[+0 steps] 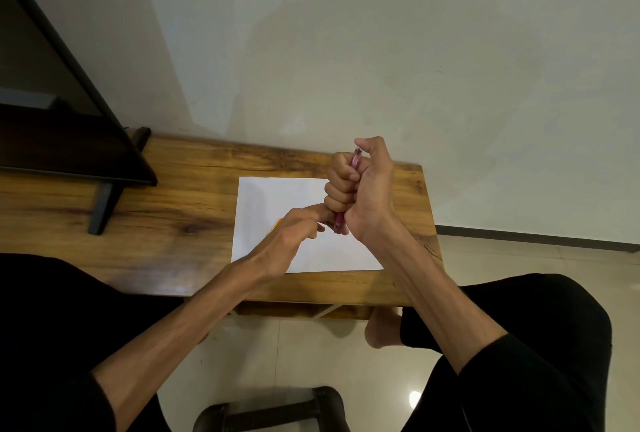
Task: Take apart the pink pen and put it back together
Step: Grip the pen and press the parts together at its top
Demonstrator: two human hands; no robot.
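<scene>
The pink pen [353, 168] stands nearly upright just right of the frame's centre, its translucent pink barrel mostly hidden. Its top end shows at the upper end, and its lower end [338, 222] pokes out below. Whether it is whole or partly dismantled cannot be told

Glossy translucent plastic pink pen [355, 162], matt white paper [277, 203], smooth varnished wooden table [180, 196].

Wooden table [180, 223] under white paper [277, 196]
</scene>
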